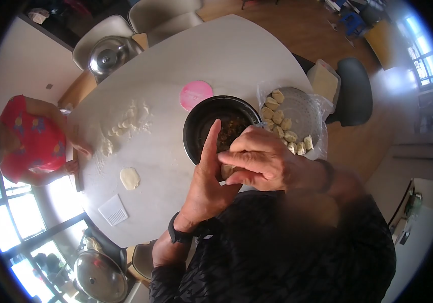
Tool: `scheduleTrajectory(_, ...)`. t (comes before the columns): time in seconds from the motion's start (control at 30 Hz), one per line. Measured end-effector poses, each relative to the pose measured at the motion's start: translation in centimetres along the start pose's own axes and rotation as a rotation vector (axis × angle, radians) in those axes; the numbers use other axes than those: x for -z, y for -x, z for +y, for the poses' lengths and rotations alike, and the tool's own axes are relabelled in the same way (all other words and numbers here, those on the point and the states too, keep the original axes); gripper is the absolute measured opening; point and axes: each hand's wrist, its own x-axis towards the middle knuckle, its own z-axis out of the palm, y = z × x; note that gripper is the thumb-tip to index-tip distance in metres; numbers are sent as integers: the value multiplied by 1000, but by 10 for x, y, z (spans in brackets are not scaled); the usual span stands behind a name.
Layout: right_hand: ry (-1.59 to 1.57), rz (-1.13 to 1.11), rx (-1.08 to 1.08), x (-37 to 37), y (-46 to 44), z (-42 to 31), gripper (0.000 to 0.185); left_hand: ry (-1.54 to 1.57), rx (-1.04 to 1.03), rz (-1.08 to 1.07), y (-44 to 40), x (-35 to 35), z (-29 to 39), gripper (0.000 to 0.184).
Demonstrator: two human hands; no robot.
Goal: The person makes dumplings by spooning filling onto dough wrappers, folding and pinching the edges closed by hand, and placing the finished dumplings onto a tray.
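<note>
Low over the near side of a dark bowl, my two hands meet around a dumpling, which they mostly hide. My left hand cups it from beneath and the left, with one finger stretched upward. From the right, my right hand pinches at its edge with thumb and fingers. Chopped brown filling shows inside the bowl. Just right of the bowl, a round tray in clear plastic carries several pleated dumplings.
A pink disc lies behind the bowl. On the table's left are a flat dough wrapper, floured dough pieces and a white slotted piece. Another person in red works at the left edge. Chairs surround the table.
</note>
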Motion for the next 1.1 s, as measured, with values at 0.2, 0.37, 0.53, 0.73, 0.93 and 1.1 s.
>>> scheduleTrajectory(0.2,-11,-50,80,-11,7,8,21,-42,58,-55,3,-2,9,111)
scheduleTrajectory(0.37,23,-11,12,-4,2,-3,25,30,19,19,5,-3,8,108)
scheduleTrajectory(0.53,-31,5,94,-9,12,9,41,65,71,-32,5,0,8,105)
scheduleTrajectory(0.73,-9,41,-49,6,10,-3,27,114,44,8,5,-1,15,104)
scheduleTrajectory(0.93,-10,116,16,-1,24,9,30,144,47,-39,0,0,18,101)
scheduleTrajectory(1.1,15,133,-49,9,20,-3,30,206,41,-54,2,2,15,97)
